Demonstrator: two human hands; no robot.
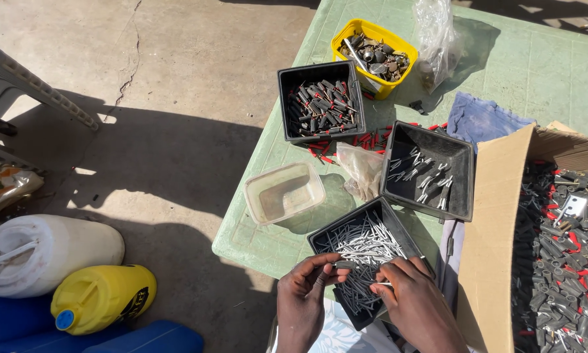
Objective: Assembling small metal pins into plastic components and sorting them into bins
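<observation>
Our left hand [302, 287] and right hand [408, 297] pinch thin metal pins [362, 248] over a black tray [320, 240], six o'clock on the green worktop [536, 72].

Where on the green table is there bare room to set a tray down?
Bare green table lies beyond the blue cloth and plastic bag, and in front of the clear tub. Between the black trays it is crowded.

Both bare forearms are brought in from the lower edge, close together. The left hand [305, 282] is curled, fingertips pinched in a tight grip. The right hand [408, 289] is held palm down, its fingers bent inward toward the left.
</observation>
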